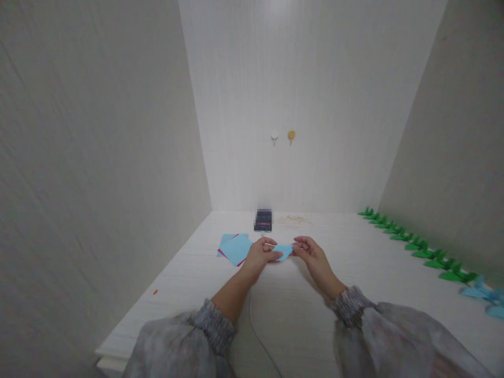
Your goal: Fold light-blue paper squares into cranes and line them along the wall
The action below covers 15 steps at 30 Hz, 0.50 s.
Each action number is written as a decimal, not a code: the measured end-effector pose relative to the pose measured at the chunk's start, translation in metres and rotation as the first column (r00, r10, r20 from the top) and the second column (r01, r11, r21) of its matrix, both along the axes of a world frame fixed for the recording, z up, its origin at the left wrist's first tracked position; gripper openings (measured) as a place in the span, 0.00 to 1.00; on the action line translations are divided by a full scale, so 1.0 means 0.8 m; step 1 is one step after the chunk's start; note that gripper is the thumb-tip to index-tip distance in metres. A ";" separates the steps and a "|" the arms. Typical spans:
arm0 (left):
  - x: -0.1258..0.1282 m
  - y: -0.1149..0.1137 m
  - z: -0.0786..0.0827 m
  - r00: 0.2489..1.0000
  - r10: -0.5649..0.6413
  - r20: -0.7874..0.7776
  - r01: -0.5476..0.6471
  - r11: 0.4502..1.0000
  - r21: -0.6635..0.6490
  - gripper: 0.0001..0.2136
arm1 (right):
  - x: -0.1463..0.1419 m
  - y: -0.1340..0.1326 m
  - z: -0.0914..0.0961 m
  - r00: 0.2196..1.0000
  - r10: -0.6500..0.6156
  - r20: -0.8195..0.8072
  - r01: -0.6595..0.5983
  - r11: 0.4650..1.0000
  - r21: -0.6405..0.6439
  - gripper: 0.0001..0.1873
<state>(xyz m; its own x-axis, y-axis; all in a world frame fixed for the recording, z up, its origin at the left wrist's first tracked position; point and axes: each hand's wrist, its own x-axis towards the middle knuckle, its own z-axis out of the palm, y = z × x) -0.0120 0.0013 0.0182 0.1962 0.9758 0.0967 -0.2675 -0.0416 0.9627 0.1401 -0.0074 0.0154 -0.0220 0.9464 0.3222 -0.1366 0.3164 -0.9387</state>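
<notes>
From where I stand, the pale back wall [287, 79] rises beyond the fingers, and the white table [299, 325] spreads beneath and around them. Both gray sleeves [173, 341] come in from the near side, gathered behind the wrists. Well off to the right of the fingers, a row of green folded paper pieces [417, 245] runs along the side wall, with light-blue folded pieces [478, 290] at its near end. Just left of the left fingers lie overlapping blue sheets [237, 249], with red edges showing between them. The left hand [262, 252] has its thumb laid over the left part of a small blue paper [282, 252], other fingers curled around its far side; the right hand [311, 253] seems to pinch the right end between thumb and forefinger, though the fingertips are too small to read exactly. The paper is thus between the two hands, in front of the person. Straight beyond the fingers lies a phone [263, 220], and a cable [255, 328] trails toward the near edge. To handle the paper well, I'd say, the left thumb should pin it without denting, while the right fingers keep a light pinch, edges lined up before any firm pressure. Smallest are two wall hooks [291, 134] high beyond the fingers and an orange scrap [155, 292] far to their left, nearer the person.
</notes>
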 end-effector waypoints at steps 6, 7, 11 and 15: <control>-0.001 -0.002 0.000 1.000 -0.021 -0.007 0.021 1.000 -0.017 0.19 | -0.003 -0.004 0.002 0.994 0.104 -0.016 -0.105 0.991 -0.089 0.17; -0.001 -0.002 -0.001 0.999 -0.030 -0.013 0.029 0.999 -0.022 0.19 | -0.003 -0.005 0.003 0.994 0.105 -0.006 -0.105 0.990 -0.091 0.17; -0.002 0.000 -0.002 0.999 -0.042 -0.029 0.041 0.998 -0.037 0.20 | -0.004 -0.005 0.003 0.995 0.100 0.028 -0.097 0.992 -0.083 0.17; -0.001 -0.001 0.001 0.998 -0.059 -0.016 0.058 0.997 -0.041 0.21 | -0.002 -0.004 0.000 0.995 0.088 0.036 -0.086 0.995 -0.052 0.17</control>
